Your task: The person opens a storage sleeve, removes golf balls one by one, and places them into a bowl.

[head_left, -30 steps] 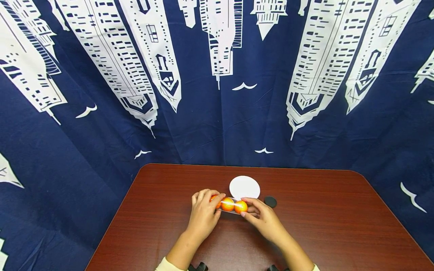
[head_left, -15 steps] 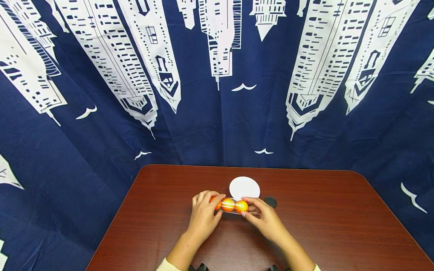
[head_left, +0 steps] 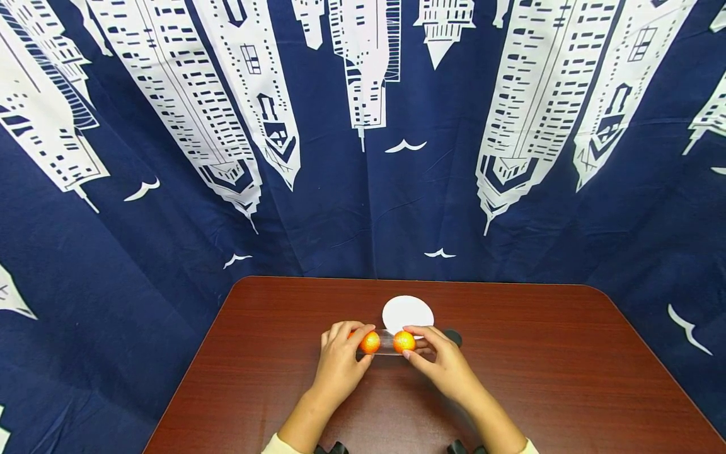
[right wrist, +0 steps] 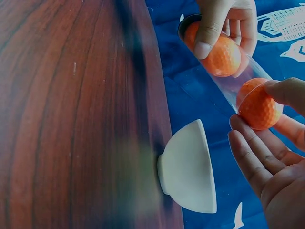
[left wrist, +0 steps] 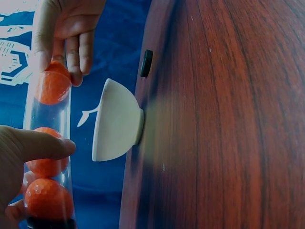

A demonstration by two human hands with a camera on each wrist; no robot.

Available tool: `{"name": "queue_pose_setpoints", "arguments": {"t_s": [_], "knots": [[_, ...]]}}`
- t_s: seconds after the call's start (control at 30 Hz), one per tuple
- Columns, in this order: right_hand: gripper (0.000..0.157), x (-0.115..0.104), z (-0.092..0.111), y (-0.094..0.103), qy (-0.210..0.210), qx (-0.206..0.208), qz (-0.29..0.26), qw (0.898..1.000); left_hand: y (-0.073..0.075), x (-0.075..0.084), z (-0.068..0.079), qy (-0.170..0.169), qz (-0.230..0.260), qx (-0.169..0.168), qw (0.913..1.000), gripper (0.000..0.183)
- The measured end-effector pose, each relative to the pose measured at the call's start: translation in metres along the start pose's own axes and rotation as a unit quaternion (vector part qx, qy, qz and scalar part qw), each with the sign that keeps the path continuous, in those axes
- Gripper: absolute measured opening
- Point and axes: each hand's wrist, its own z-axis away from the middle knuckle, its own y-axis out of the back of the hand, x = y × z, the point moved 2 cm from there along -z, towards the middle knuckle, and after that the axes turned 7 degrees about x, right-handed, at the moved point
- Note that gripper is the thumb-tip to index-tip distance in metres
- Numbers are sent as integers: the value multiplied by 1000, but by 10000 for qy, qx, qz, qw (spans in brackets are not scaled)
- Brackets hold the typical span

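A clear plastic tube (head_left: 387, 342) with a black end cap (right wrist: 187, 26) lies across between my hands, above the table. My left hand (head_left: 340, 356) grips it near the capped end, thumb across the side. Inside that end sit two orange golf balls (left wrist: 49, 198), partly covered by the fingers. At the opposite, uncapped end, my right hand (head_left: 445, 362) pinches another orange golf ball (right wrist: 259, 107) between thumb and fingers. This ball sticks partly out past the tube's rim, with a gap between it and the other two.
A white bowl (head_left: 407, 311) stands on the brown table (head_left: 539, 353) just beyond the tube. To its right lies a round black lid (left wrist: 147, 63), partly behind my right hand in the head view. A blue cloth with white buildings (head_left: 340, 233) hangs behind the table.
The middle ball has moved left, toward my left hand, opening a gap between it and the ball at my right fingers. Both hands stay almost in place.
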Motion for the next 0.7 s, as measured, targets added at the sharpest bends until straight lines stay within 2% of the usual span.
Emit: {"name": "queue_pose_setpoints", "arguments": {"t_s": [0.27,0.7], "knots": [[43,-1,-7,2,211,99,-82,9997,-2,-3,0,315,233,5,9992,55],[42,0,-19,6,430,427,170,9980,-6,-10,-1,864,540,148,9947,53]]}}
